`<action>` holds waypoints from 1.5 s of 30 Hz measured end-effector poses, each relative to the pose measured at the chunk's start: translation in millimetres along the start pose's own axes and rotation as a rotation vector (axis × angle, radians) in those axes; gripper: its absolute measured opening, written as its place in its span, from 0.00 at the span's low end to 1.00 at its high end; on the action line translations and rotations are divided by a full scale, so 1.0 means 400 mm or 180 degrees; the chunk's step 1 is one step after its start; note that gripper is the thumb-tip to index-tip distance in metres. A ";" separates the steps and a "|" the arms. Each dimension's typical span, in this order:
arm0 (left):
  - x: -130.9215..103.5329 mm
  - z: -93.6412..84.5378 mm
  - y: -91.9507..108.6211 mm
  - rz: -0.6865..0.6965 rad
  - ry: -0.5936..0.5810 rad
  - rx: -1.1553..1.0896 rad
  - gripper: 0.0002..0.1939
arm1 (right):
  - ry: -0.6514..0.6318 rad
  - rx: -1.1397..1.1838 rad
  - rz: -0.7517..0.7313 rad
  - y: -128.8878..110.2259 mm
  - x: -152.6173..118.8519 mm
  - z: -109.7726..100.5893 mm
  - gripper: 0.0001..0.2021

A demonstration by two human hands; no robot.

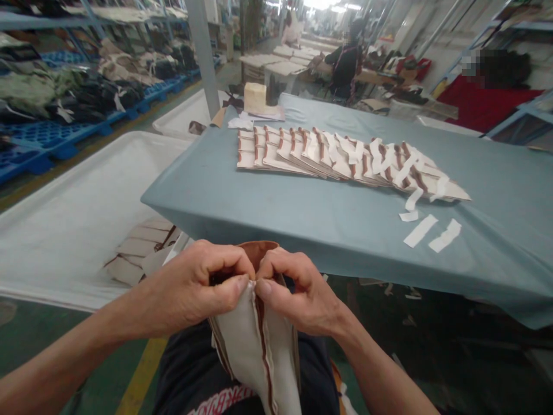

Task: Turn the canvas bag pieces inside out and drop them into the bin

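Observation:
Over my lap hangs a cream fabric piece [237, 340] with a brown-edged seam down its middle and a brown inner side at the top. My left hand [216, 279] pinches its upper edge just left of the seam. On the other side of the seam, my right hand [294, 288] grips the same edge between thumb and forefinger. The two hands almost touch, and the fingertips hide the spot between them. On the table ahead lies an overlapping row of similar cream pieces [276, 153] with brown edging.
A table with a blue-grey cover [203, 196] stands before me. White strips [421, 230] lie on and beside the row. At left is a white-lined bin [86, 213] holding a cream piece [142, 248]. Blue pallets [108, 118] carry piled goods. A person [345, 63] is farther back.

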State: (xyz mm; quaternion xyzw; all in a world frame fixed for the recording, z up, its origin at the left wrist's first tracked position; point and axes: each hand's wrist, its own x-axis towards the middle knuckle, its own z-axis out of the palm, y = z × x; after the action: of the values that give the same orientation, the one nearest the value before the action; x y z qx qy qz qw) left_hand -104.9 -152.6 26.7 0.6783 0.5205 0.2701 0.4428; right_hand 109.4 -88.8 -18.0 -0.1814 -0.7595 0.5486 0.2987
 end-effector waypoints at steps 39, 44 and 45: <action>-0.028 -0.016 -0.028 0.0990 0.0349 0.1353 0.10 | -0.0447 -0.2033 0.0152 -0.062 0.018 -0.016 0.03; -0.021 -0.014 -0.023 0.1086 0.0347 0.1577 0.10 | -0.0570 -0.2063 0.0498 -0.084 0.040 -0.012 0.09; -0.022 -0.013 -0.022 0.1144 0.0349 0.1538 0.10 | -0.0547 -0.1987 0.0542 -0.083 0.041 -0.011 0.09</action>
State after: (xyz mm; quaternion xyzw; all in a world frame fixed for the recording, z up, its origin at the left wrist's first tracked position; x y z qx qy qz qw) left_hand -116.1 -158.4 22.4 0.8296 0.4644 0.2486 0.1851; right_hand 101.8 -86.7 18.6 -0.2800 -0.8955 0.3258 0.1166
